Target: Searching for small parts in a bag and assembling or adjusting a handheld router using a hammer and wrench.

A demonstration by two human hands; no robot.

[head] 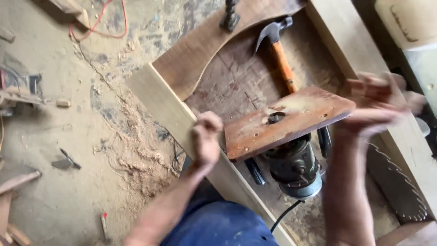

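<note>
An upturned router (295,166) with a reddish wooden base plate (287,119) sits inside a wooden frame on a workbench; its bit (275,117) pokes up through the plate. My left hand (205,139) is closed at the plate's left edge, above the pale frame rail (166,107). My right hand (378,105) is blurred at the plate's right corner, fingers curled near it. Whether either hand grips the plate is unclear.
A hammer (278,50) with an orange handle lies on the bench behind the router. A curved brown board (200,50) forms the frame's far side. Sawdust (132,150) and a red cord (98,27) cover the floor at left. A saw blade (400,187) lies at right.
</note>
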